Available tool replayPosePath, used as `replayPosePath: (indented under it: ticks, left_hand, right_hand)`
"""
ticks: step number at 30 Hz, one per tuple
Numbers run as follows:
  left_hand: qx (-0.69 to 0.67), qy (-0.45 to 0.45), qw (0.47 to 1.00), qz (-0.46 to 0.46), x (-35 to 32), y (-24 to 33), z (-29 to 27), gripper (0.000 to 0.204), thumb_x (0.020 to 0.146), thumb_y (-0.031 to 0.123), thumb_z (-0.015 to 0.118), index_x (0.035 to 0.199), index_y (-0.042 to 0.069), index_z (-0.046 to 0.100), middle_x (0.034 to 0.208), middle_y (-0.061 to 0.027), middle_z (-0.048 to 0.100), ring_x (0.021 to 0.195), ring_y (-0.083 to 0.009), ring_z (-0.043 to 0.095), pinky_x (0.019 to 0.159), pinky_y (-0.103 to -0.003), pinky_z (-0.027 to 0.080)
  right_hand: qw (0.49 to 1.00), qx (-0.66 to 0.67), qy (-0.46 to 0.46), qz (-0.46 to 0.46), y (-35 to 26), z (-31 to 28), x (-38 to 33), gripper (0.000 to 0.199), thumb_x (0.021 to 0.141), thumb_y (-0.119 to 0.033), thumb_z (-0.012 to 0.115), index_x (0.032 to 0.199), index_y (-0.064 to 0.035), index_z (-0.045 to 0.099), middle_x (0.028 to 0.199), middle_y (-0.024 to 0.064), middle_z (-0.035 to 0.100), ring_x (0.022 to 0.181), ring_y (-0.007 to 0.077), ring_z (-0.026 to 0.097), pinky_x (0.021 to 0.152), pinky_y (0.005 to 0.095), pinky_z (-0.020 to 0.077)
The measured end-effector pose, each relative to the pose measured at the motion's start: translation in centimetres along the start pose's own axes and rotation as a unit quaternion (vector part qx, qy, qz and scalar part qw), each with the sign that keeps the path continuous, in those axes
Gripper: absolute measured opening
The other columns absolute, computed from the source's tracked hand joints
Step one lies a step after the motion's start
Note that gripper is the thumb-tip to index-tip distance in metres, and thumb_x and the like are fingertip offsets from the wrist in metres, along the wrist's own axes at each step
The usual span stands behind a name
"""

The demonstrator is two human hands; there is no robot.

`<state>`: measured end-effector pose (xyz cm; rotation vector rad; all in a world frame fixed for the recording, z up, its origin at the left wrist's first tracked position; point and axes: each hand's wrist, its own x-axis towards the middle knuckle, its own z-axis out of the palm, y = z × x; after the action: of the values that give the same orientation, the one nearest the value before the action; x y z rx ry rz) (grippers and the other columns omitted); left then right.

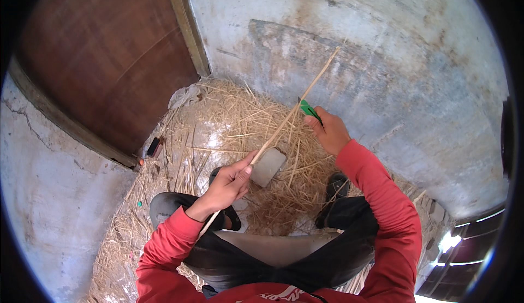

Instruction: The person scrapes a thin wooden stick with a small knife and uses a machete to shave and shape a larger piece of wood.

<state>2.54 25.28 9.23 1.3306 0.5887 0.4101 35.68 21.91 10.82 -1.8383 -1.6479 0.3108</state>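
Observation:
A long, thin, pale strip of bamboo or cane (285, 122) slants from beside my left forearm up toward the wall. My left hand (228, 183) is closed round its lower part, the thumb lying along it. In my right hand (329, 132) is a green utility knife (309, 110), gripped by its handle. Its front end meets the strip a little above the middle; the blade itself is too small to make out clearly. The strip's far end is thin and frayed.
Straw-like shavings (245, 109) cover the floor round my feet. A grey block (268, 166) lies between my legs. A brown door (109, 57) stands at the left, a stained wall (349, 25) ahead. A small dark object (153, 147) and a crumpled pale bag (184, 96) lie near the door.

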Motion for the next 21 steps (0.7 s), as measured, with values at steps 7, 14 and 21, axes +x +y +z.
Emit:
replayPosePath:
  ticks: [7, 14, 21]
  left_hand:
    - [-0.02, -0.033, 0.999, -0.014, 0.7, 0.1, 0.5, 0.053, 0.113, 0.02, 0.045, 0.163, 0.011, 0.029, 0.063, 0.0068, 0.03, 0.051, -0.005, 0.026, 0.049, -0.023, 0.029]
    - [-0.003, -0.036, 0.999, -0.031, 1.0, 0.2, 0.7, 0.053, 0.112, 0.021, 0.045, 0.162, 0.011, 0.03, 0.062, 0.0064, 0.034, 0.05, -0.0056, 0.028, 0.049, -0.023, 0.031]
    - [-0.012, 0.004, 1.0, -0.014, 2.2, 0.4, 1.2, 0.041, 0.112, 0.021, 0.043, 0.15, 0.004, 0.044, 0.071, 0.0013, 0.049, 0.051, -0.0064, 0.038, 0.047, -0.021, 0.035]
  right_hand:
    - [0.983, 0.147, -0.038, 0.1, 1.0, 0.2, 0.0, 0.058, 0.106, -0.053, 0.047, 0.097, 0.0006, 0.067, 0.058, 0.0071, 0.046, 0.055, 0.0214, 0.048, 0.059, 0.0434, 0.0384]
    - [0.982, 0.142, -0.03, 0.121, 1.6, 0.1, -0.1, 0.059, 0.105, -0.056, 0.05, 0.1, -0.0011, 0.073, 0.056, 0.0037, 0.043, 0.054, 0.018, 0.046, 0.057, 0.0404, 0.0379]
    - [0.998, 0.052, -0.032, -0.009, 0.3, 0.6, -1.1, 0.053, 0.104, -0.053, 0.054, 0.094, -0.0038, 0.071, 0.057, 0.0091, 0.048, 0.053, 0.0224, 0.049, 0.057, 0.0423, 0.0421]
